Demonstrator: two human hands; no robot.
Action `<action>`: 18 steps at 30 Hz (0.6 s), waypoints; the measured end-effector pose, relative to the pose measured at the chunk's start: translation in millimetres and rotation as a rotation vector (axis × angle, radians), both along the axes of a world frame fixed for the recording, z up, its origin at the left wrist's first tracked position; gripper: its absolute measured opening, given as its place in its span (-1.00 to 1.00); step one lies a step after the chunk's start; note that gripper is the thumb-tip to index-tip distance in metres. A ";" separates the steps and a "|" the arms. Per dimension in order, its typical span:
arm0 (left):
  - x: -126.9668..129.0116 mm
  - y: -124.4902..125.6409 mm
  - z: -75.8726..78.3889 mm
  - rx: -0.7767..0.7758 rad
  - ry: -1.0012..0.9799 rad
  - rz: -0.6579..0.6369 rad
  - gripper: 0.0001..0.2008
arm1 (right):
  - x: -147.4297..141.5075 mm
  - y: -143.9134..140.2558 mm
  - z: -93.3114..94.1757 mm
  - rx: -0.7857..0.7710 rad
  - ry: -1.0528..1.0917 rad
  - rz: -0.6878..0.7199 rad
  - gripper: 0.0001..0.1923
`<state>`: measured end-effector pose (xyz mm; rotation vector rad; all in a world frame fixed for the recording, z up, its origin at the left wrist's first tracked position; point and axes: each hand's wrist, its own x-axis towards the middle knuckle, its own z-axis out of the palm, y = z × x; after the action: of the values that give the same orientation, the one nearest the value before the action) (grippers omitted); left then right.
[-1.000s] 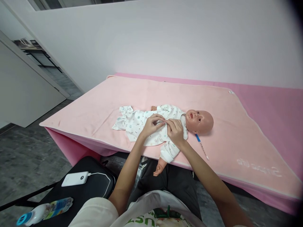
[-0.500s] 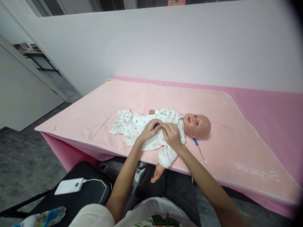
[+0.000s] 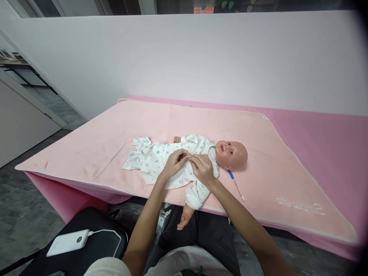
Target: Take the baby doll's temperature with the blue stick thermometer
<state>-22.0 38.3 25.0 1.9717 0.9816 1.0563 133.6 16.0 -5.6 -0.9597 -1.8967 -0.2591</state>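
A baby doll (image 3: 231,155) lies on its back on a pale pink blanket (image 3: 100,134), head to the right. It wears a white patterned shirt (image 3: 195,142) and matching pants. Over its chest my left hand (image 3: 174,163) and my right hand (image 3: 202,168) meet, fingertips pinched together on the shirt's front. The exact bit of cloth between them is too small to make out. One doll arm (image 3: 186,216) hangs over the table's near edge. Beside the doll's head lies a thin stick-like thermometer (image 3: 236,186) with a blue end.
A black chair (image 3: 94,234) at the lower left carries a white power bank (image 3: 69,242) with a cable. Behind the table rises a white wall (image 3: 184,57). A pink cover (image 3: 324,145) shows under the blanket.
The camera view has shifted, so the scene appears farther left. Both hands stay pinched together at the doll's chest, with only slight finger movement.
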 end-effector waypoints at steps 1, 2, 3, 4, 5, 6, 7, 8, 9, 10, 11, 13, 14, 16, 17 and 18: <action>0.0 -0.2 0.0 0.004 0.002 0.002 -0.79 | 0.2 0.1 -0.3 -0.002 0.003 0.004 -0.81; 0.1 -0.4 0.0 0.008 0.005 0.004 -0.79 | 0.3 0.2 -0.5 -0.003 0.007 0.008 -0.81; 0.2 -0.6 0.0 0.010 0.010 0.005 -0.78 | 0.4 0.4 -0.6 -0.004 0.011 0.012 -0.82; 0.3 -0.7 0.0 0.012 0.014 0.009 -0.78 | 0.4 0.6 -0.4 -0.003 0.016 0.016 -0.82; 0.5 -0.8 0.0 0.015 0.016 0.015 -0.78 | 0.5 0.7 -0.1 -0.001 0.022 0.022 -0.83; 0.6 -0.9 -0.1 0.017 0.018 0.020 -0.78 | 0.4 0.8 0.3 0.002 0.029 0.027 -0.83; 0.6 -1.0 -0.3 0.020 0.020 0.024 -0.78 | 0.4 0.8 0.9 0.006 0.036 0.032 -0.84; 0.5 -1.0 -0.6 0.025 0.024 0.027 -0.78 | 0.4 0.8 1.5 0.010 0.040 0.036 -0.85; 0.3 -0.9 -1.0 0.033 0.029 0.029 -0.78 | 0.4 0.7 2.0 0.013 0.044 0.037 -0.85; 0.0 -0.8 -1.4 0.045 0.039 0.032 -0.78 | 0.4 0.7 2.4 0.014 0.045 0.035 -0.85; -0.3 -0.7 -1.8 0.059 0.052 0.036 -0.79 | 0.4 0.7 2.6 0.012 0.043 0.032 -0.84; -0.8 -0.5 -2.4 0.090 0.077 0.043 -0.81 | 0.7 0.8 2.5 0.007 0.033 0.025 -0.83; -0.9 -0.5 -2.4 0.101 0.087 0.044 -0.81 | 0.8 0.9 2.3 0.005 0.028 0.025 -0.82; -0.6 -0.6 -2.3 0.115 0.091 0.042 -0.83 | 0.9 0.9 2.0 0.001 0.018 0.030 -0.81; -0.3 -0.9 -2.2 0.121 0.087 0.043 -0.83 | 0.8 0.8 2.1 -0.002 0.016 0.032 -0.82; -0.1 -1.6 -2.2 0.135 0.083 0.052 -0.84 | 0.5 0.5 2.4 -0.010 0.014 0.031 -0.82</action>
<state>-22.0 36.8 22.7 2.1245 1.0349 1.1021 134.0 16.5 -3.1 -0.9357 -1.9004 -0.2247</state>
